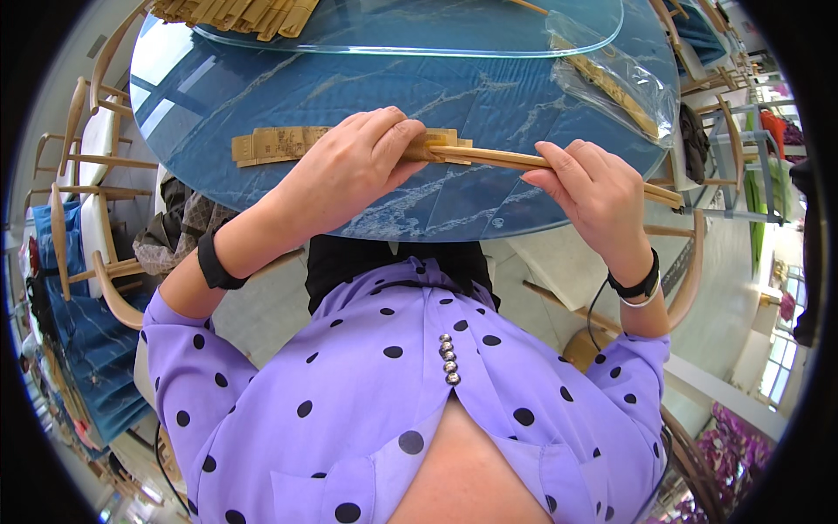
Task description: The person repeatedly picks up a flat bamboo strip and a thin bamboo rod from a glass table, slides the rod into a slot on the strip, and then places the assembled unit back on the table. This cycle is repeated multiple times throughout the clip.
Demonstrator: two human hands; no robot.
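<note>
My left hand (353, 166) is closed around a brown paper chopstick sleeve (422, 146), just above the table. From the sleeve's right end a pair of light wooden chopsticks (493, 157) sticks out, with the tips inside the paper. My right hand (602, 192) pinches the chopsticks farther along between thumb and fingers, and their thick ends show beyond it. Beneath and left of my left hand lie several flat brown paper sleeves (275, 146), overlapping on the tabletop. My left fingers partly hide the held sleeve.
The blue marbled table (218, 96) bears a clear glass turntable (419, 52). A pile of tan paper sleeves (236, 12) lies at the far left. Toward the far right is a clear plastic bag (615, 83) with chopsticks inside. Wooden chairs (98, 218) stand around.
</note>
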